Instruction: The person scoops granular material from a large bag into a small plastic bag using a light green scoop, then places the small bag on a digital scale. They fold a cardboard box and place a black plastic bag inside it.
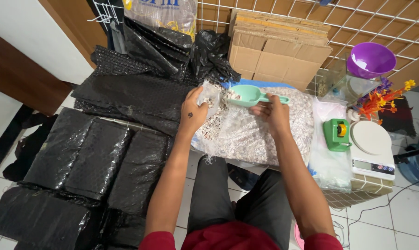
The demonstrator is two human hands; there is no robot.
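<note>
My right hand (273, 112) grips the handle of a mint-green plastic scoop (249, 95), which is loaded with small pale shell-like pieces and tipped toward the left. My left hand (194, 111) holds open a small clear plastic bag (211, 95) partly filled with the same pieces, right at the scoop's mouth. Both hands hover over a large clear sack (265, 132) full of these pieces, lying in front of me above my knees.
Black bubble-wrap packages (98, 157) are piled at the left. Flattened cardboard boxes (279, 51) lean against a wire grid at the back. A white kitchen scale (372, 150), green tape dispenser (336, 134), purple bowl (370, 59) and artificial flowers (380, 99) stand at the right.
</note>
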